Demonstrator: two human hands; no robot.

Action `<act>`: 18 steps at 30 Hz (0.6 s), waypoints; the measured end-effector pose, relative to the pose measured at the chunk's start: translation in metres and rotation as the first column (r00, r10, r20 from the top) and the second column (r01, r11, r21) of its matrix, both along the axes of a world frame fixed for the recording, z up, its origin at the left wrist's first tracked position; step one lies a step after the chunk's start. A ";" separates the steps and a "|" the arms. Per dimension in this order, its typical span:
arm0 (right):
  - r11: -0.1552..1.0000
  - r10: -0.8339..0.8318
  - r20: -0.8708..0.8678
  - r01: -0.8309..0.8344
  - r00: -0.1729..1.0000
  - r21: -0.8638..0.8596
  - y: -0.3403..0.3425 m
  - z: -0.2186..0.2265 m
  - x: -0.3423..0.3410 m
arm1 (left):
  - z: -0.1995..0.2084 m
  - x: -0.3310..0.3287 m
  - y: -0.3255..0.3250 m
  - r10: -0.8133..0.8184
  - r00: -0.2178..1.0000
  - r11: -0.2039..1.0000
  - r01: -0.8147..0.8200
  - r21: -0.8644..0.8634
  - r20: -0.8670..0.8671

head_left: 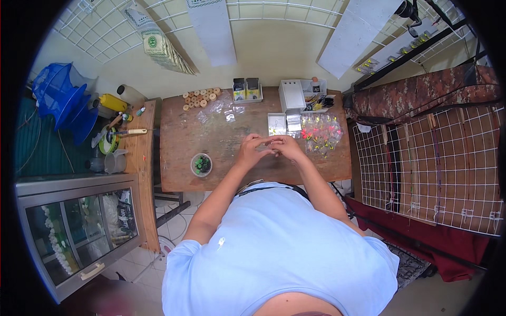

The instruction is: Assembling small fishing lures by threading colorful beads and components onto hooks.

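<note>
Right hand (288, 147), with the small white box (276, 125) just beyond it

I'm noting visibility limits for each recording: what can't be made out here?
All in the head view:
Whether the left hand or right hand holds anything: the fingers cover the space between them.
Exact shapes of the pieces in the clear bags: too small.
The green and dark contents of the round tub: too small to identify.
The black object at upper right: cut off by the top edge.
</note>
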State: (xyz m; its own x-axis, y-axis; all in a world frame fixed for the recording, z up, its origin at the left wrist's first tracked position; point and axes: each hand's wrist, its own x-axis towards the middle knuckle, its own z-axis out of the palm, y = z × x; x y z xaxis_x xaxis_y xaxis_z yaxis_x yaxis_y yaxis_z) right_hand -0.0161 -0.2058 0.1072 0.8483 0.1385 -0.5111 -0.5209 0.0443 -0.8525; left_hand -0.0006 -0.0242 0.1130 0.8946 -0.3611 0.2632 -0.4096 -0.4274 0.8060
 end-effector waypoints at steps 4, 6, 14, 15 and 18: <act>0.998 -0.035 0.038 0.036 0.999 -0.046 0.002 0.002 -0.001 | 0.010 0.001 0.000 -0.063 0.997 0.998 0.062 0.025 0.049; 0.998 -0.042 0.016 0.043 0.999 -0.046 0.001 0.002 0.000 | 0.008 0.001 0.001 -0.072 0.996 0.997 0.070 0.045 0.058; 0.996 -0.055 0.069 0.059 0.996 -0.071 0.002 -0.013 -0.008 | -0.010 -0.012 0.002 -0.083 0.994 0.996 0.081 0.034 0.075; 0.996 -0.012 0.027 0.014 1.000 -0.086 -0.002 -0.011 -0.010 | -0.013 -0.014 0.003 -0.075 0.996 0.997 0.074 0.039 0.044; 0.999 0.046 -0.068 -0.047 0.997 -0.019 -0.007 0.003 -0.016 | -0.026 -0.018 0.010 -0.026 1.000 0.999 0.026 0.044 -0.004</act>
State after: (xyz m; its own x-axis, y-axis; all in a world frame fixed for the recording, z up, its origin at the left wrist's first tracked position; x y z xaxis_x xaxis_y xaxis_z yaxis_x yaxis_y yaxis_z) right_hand -0.0319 -0.2129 0.1102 0.8047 0.1654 -0.5701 -0.5783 0.0014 -0.8158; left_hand -0.0188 -0.0147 0.0868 0.8856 -0.3954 0.2436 -0.4184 -0.4518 0.7879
